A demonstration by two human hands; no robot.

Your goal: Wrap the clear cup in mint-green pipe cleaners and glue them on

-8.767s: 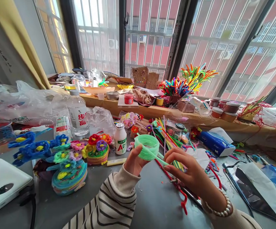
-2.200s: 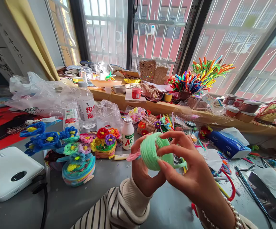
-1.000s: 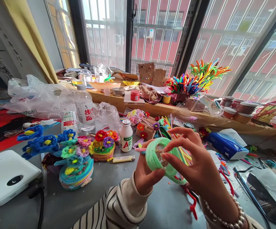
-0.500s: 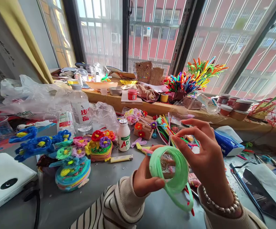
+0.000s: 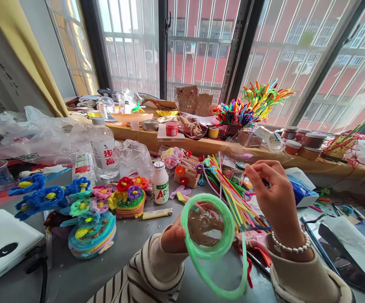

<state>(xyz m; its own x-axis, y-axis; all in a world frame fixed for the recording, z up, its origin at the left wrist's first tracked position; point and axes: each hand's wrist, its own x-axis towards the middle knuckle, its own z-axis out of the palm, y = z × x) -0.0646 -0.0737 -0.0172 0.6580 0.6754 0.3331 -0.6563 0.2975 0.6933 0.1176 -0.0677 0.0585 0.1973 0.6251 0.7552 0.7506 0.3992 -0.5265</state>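
One clear cup point(image 5: 205, 223) in coiled, loosely trailing green strand point(image 5: 228, 223); left hand point(image 5: 173, 240) clasping it, right hand point(image 5: 274, 187) pinched, empty.

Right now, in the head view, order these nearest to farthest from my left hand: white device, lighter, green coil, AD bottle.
From your left hand:
1. Green coil, held in it.
2. Lighter, just beyond the hand, slightly left.
3. AD bottle, upright behind the lighter.
4. White device, at the far left.

Head camera overlooks table point(image 5: 72, 277), facing window point(image 5: 198, 46).
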